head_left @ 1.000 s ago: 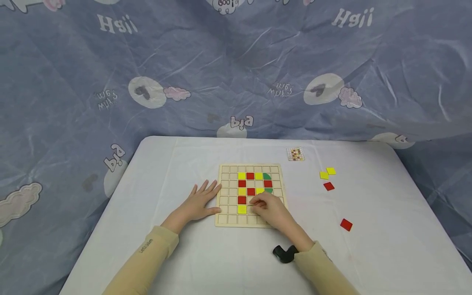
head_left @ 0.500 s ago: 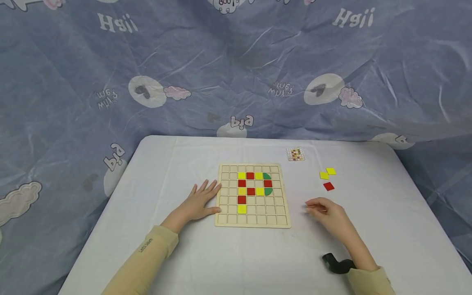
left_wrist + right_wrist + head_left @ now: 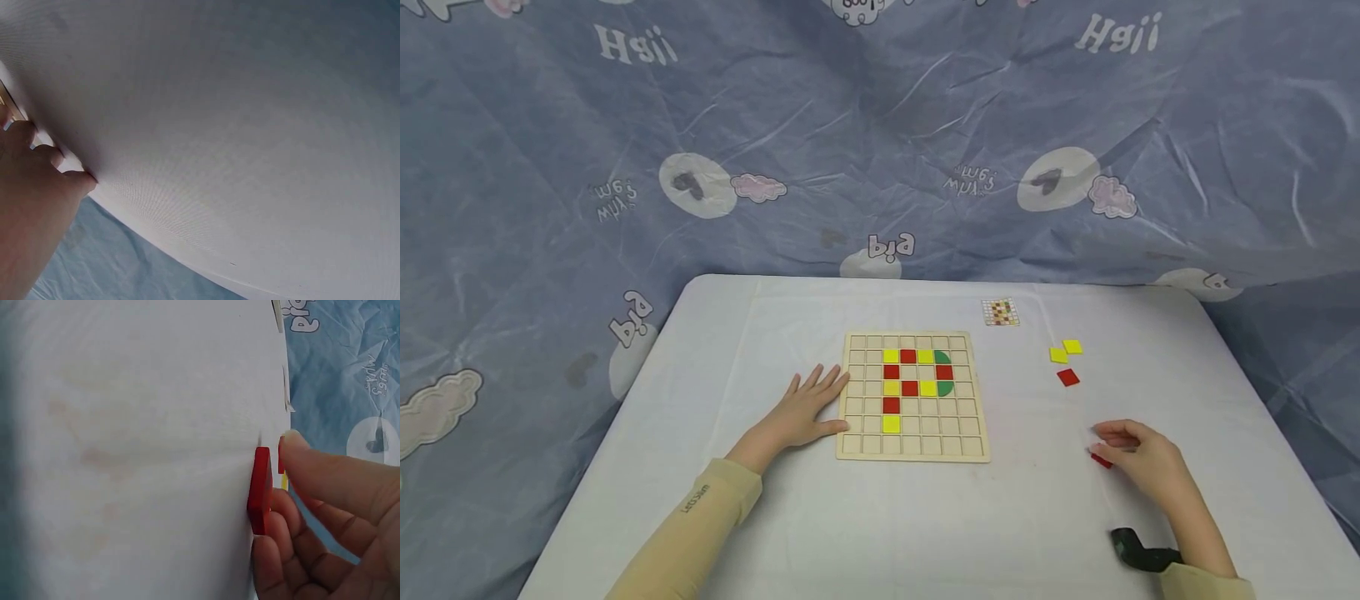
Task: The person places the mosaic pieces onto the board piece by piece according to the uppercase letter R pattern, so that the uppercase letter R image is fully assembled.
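Nearest me, my right hand [image 3: 1146, 462] rests on the white table [image 3: 760, 517], fingers curled round a loose red square tile [image 3: 1101, 459]. In the right wrist view the red tile [image 3: 259, 489] stands on edge against my fingertips [image 3: 284, 512], thumb just behind it, so I judge it gripped, though only lightly. To do this pick well, I would pinch its two flat faces firmly and lift straight up before carrying it.

My left hand [image 3: 805, 408] lies flat, fingers straight, against the left edge of the wooden grid board [image 3: 913, 396], holding nothing.

Farther right sit another red tile [image 3: 1068, 377] and two yellow tiles [image 3: 1065, 351]; beyond is a small pattern card [image 3: 1001, 312].

The left sleeve [image 3: 696, 498] carries small lettering I cannot read. The blue backdrop [image 3: 880, 125] shows upside-down words, "big" and "Hgii".
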Motion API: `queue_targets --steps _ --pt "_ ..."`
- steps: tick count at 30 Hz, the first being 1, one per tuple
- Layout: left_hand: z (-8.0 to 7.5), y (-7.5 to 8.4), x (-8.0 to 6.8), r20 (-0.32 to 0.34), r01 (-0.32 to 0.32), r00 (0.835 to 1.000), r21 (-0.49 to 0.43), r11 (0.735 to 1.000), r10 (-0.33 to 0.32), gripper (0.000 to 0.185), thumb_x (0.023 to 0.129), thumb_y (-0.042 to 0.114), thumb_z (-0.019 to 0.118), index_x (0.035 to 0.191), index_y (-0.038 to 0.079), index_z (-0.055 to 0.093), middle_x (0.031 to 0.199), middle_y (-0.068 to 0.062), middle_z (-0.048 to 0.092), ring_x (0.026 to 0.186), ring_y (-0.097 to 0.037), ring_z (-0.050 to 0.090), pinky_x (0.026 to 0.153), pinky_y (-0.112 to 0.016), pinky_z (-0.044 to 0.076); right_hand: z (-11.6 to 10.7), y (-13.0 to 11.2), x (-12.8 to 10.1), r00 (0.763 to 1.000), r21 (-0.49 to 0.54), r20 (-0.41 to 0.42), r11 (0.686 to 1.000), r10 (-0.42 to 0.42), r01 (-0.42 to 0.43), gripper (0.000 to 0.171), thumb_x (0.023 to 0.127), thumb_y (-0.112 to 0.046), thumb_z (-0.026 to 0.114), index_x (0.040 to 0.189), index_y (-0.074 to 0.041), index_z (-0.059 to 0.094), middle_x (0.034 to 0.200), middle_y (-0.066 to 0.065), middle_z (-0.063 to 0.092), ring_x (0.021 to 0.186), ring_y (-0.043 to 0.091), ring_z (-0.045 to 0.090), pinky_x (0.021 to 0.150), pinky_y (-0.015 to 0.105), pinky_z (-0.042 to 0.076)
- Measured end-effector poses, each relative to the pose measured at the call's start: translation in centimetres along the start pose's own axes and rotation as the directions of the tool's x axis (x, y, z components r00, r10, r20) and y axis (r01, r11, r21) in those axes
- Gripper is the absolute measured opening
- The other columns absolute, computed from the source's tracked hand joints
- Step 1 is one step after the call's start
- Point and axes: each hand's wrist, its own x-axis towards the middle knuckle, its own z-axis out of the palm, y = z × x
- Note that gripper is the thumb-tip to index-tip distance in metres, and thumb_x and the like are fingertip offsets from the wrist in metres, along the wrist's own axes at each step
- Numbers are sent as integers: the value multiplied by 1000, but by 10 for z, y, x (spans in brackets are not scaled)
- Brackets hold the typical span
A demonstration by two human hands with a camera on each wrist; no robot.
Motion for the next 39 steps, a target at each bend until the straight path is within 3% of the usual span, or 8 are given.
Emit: queue_targets --steps 8,13,18,22,31,39 --pt "2 -1 1 1 14 1000 1 1000 -14 87 90 56 62 159 22 21 166 -3 15 154 -34 5 122 -61 3 1 2 6 998 -30 63 999 21 -19 46 80 -22 82 112 6 64 92 13 65 85 25 57 67 27 43" --pt "0 0 1 -1 7 1000 1 1000 -7 86 90 56 62 158 22 22 166 -4 16 154 -34 5 122 -62 4 4 -2 4 999 -45 38 999 20 -18 39 80 -19 81 109 3 65 86 8 62 81 23 54 64 27 41" --pt "0 0 1 -6 7 1000 4 1000 -7 86 90 56 62 158 21 23 166 -5 16 154 -35 6 121 -63 4 13 -14 1 999 -12 -9 999 -52 52 34 79 -21 83 103 -1 69 86 6 66 77 17 55 62 23 45" --pt "0 2 0 -3 19 1000 3 1000 -19 86 90 55 63 158 21 23 166 -5 16 154 -34 6 122 -62 4 26 -36 1 994 53 -17 993 -107 108 30 79 -20 83 101 -5 70 88 5 71 76 12 59 62 16 48" --pt "2 3 1 6 44 999 4 999 -44 87 90 57 62 158 22 22 166 -3 16 154 -32 4 123 -60 2 68 -103 1 977 266 95 951 -190 159 16 81 -11 81 95 -11 73 90 2 74 77 13 65 66 15 53" --pt "1 2 0 4 40 999 0 999 -40 86 90 56 63 158 22 22 166 -4 16 154 -33 4 122 -60 3 107 -150 -3 936 369 172 901 -308 228 11 80 -13 82 90 -17 77 79 -3 71 67 13 59 60 19 50"
